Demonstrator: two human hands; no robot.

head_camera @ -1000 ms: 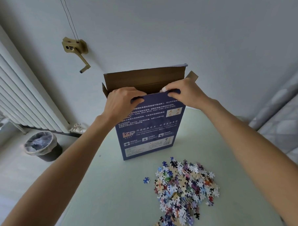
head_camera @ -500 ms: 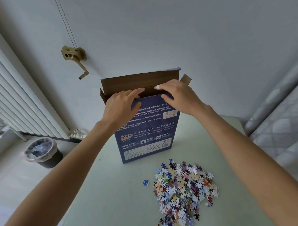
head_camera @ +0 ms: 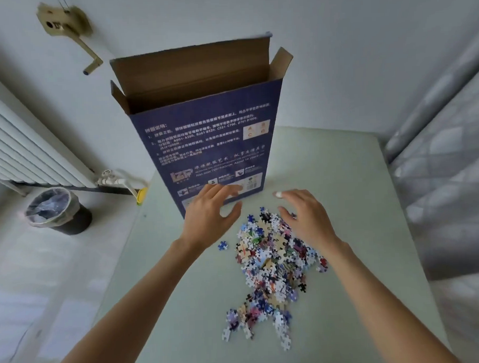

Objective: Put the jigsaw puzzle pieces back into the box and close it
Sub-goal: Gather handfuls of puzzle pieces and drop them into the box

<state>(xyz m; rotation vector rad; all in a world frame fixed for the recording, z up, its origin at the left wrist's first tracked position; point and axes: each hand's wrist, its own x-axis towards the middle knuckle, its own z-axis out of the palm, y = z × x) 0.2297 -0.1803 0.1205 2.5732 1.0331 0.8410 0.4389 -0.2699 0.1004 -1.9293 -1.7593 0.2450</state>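
A tall dark blue puzzle box (head_camera: pixel 209 144) stands upright at the far side of the pale green table (head_camera: pixel 342 182), its top flaps open and the brown inside showing. A heap of colourful puzzle pieces (head_camera: pixel 272 265) lies on the table in front of the box. One blue piece (head_camera: pixel 222 245) lies alone to the left of the heap. My left hand (head_camera: pixel 209 215) hovers open in front of the box's lower edge. My right hand (head_camera: pixel 307 216) is open over the far end of the heap, fingers spread, holding nothing.
A white radiator (head_camera: pixel 20 147) runs along the left wall. A black bin with a plastic liner (head_camera: pixel 57 210) stands on the floor at the left. A brass crank fitting (head_camera: pixel 70 32) hangs on the wall. Grey patterned fabric (head_camera: pixel 447 188) lies beyond the table's right edge.
Both hands have let go of the box's top edge and come down toward the table, near the puzzle heap. The box stays upright with its flaps open.
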